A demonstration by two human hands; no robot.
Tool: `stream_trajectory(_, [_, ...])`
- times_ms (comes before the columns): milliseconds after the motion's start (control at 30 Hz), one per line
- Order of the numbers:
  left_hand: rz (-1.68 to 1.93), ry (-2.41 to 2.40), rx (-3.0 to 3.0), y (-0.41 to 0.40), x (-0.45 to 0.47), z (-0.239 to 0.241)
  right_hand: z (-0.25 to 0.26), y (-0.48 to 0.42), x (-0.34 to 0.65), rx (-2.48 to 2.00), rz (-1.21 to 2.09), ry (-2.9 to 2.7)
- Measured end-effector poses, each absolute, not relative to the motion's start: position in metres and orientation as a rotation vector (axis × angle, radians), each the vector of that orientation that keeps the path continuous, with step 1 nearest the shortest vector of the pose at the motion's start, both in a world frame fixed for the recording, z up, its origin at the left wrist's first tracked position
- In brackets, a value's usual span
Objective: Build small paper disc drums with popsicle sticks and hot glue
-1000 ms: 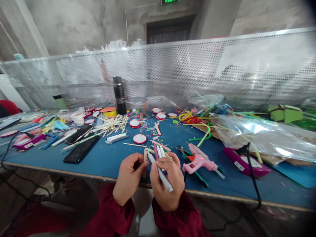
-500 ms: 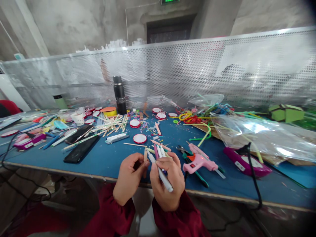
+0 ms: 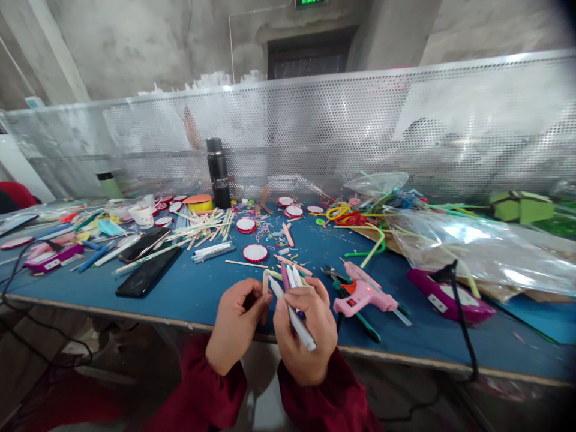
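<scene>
Between the thumb and fingers of my left hand a small wooden craft stick is pinched upright. My right hand is closed around a pale grey-white marker pen, its tip close to the stick; whether they touch I cannot tell. Several more markers, white ones and a purple-pink one, poke out beyond my right fingers; whether that hand holds them or they lie behind it is unclear. Just right of it lies a pink glue gun over pliers with dark green handles.
On the blue table lie a black phone, a pile of wooden sticks, red-rimmed white discs and a purple box with a black cable. A black bottle stands before the perforated metal screen. Clear plastic bags cover the right side.
</scene>
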State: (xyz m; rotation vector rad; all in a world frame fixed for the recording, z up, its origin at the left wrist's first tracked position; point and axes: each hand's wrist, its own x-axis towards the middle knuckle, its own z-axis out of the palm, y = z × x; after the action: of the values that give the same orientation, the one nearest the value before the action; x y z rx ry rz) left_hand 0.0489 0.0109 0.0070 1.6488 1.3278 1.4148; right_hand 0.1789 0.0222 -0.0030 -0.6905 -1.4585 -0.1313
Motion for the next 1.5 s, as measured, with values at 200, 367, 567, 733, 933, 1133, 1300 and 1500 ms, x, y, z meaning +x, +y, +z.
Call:
stream_trajectory(200, [1.421,1.322,1.665,0.0106,0.0481,0.0063,-0.0039,0.0219,0.1790,-0.697,-0.116,-1.461])
stream_trajectory(367, [1.414,1.323,1.653,0.0106,0.0481,0.0063,-0.0033,0.0224,0.1792,-0.696,-0.118,-1.469])
stream_trajectory(567, [1.416,1.324,1.668,0.0114,0.0479,0.0063,-0.0027,0.0220,0.1787,-0.694,-0.117,-1.470])
stream_trajectory(733, [1.420,1.329,1.659,0.0107,0.0493,0.0079,-0.0017,0.0209,0.1793,-0.679,-0.108,-1.483])
stream_trajectory(933, [1.418,1.320,1.671,0.0107,0.0481,0.0060,-0.0008,0.0210,0.1790,-0.680,-0.107,-1.480])
stream_trajectory(1133, [1.424,1.326,1.653,0.0113,0.0482,0.0055,-0.0019,0.0207,0.1789,-0.687,-0.115,-1.474])
stream_trajectory(1300, [1.417,1.329,1.670,0.0106,0.0488,0.0074,-0.0029,0.0210,0.1791,-0.698,-0.109,-1.469])
stream_trajectory(1500, [1.413,1.335,1.672,0.0110,0.0481,0.0072,-0.0036,0.0214,0.1790,-0.693,-0.118,-1.465])
